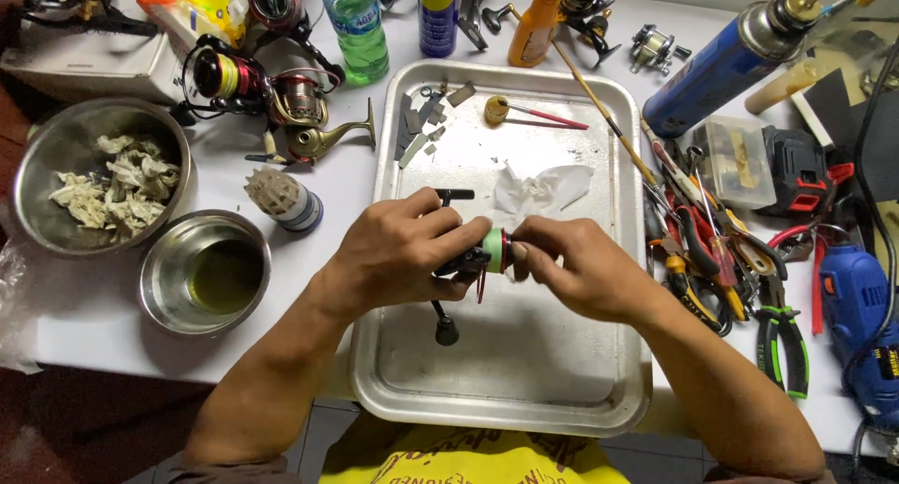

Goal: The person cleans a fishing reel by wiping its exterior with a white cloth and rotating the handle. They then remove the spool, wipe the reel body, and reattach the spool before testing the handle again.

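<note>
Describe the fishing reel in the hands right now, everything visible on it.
The fishing reel is a small spinning reel with a dark body, mostly hidden by the left hand gripping it. Its spool shows pale green line and a red rim, which the right hand fingertips touch. A black handle with a round knob hangs down. It is held above the metal tray.

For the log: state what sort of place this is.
Probably a home bench for fishing reel repair: a spinning reel is held over a metal tray, more reels stand behind, pliers and spray cans nearby.
</note>
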